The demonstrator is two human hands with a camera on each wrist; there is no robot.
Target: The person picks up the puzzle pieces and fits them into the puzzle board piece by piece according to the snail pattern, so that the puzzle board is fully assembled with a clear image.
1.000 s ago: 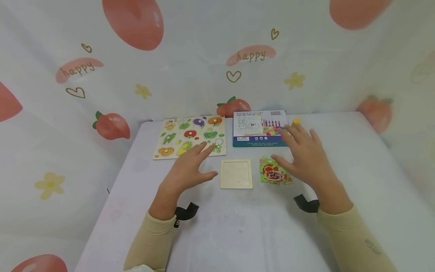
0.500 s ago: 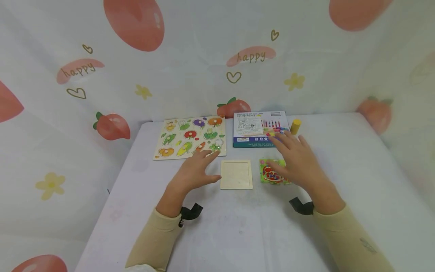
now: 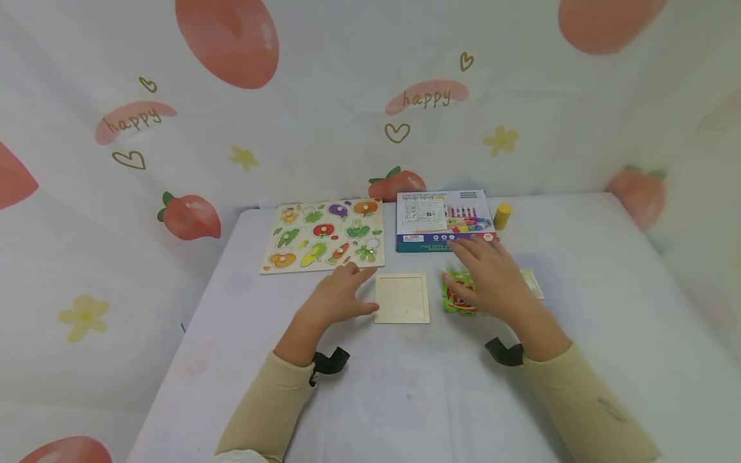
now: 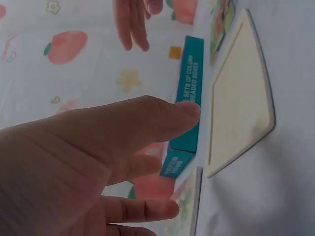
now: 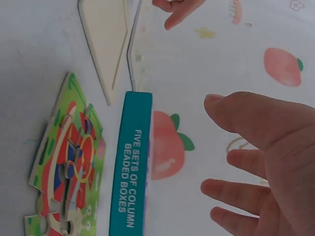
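Observation:
A square wooden puzzle tray (image 3: 402,298) with a raised rim lies in the middle of the table. My left hand (image 3: 338,297) hovers at its left side, fingers spread, thumb tip overlapping the rim in the head view. Colourful jigsaw pieces (image 5: 74,167), green, red and blue, lie in a loose pile right of the tray. Over them hangs my right hand (image 3: 492,283), its fingers relaxed and apart, partly hiding the pile in the head view. In the right wrist view its thumb (image 5: 246,115) stands well away from the other fingers. Neither hand holds anything.
A vegetable peg puzzle board (image 3: 324,235) lies at the back left. Beside it is a teal-edged beaded-boxes carton (image 3: 422,218), with a yellow cylinder (image 3: 502,217) to its right. A pale piece (image 3: 531,283) shows beyond the right hand. A printed curtain (image 3: 324,103) hangs behind.
My right hand has moved left and nearer over the jigsaw pieces, uncovering the yellow cylinder and the carton's right side. The left hand has moved slightly right, closer to the tray.

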